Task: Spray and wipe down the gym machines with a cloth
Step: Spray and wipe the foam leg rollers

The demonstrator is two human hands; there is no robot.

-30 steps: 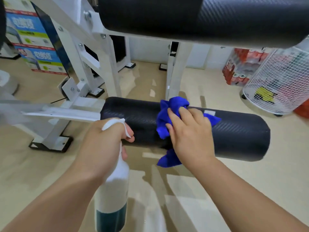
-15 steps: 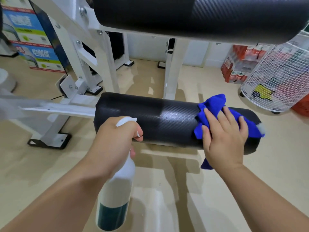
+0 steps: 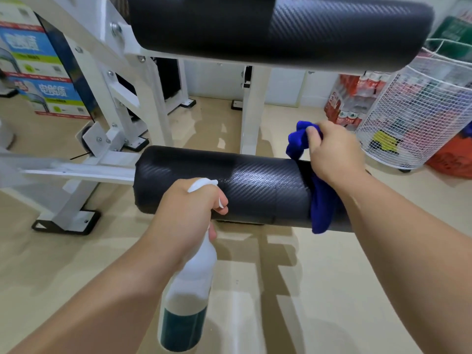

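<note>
A black lower roller pad of a white-framed gym machine lies across the middle of the view. My right hand grips a blue cloth bunched at the pad's right end; part of the cloth hangs down over the pad's front. My left hand holds a white spray bottle with dark teal liquid at its bottom, its nozzle close to the pad's front. A larger black upper pad spans the top of the view.
Stacked blue and white cardboard boxes stand at the far left. A white wire basket sits at the right, with a pack of red-labelled bottles behind it and an orange container beside it. Beige glossy floor lies below.
My right hand slid the cloth rightwards along the lower pad to its right end, then lifted and bunched it. The left hand with the bottle stayed near the pad's front.
</note>
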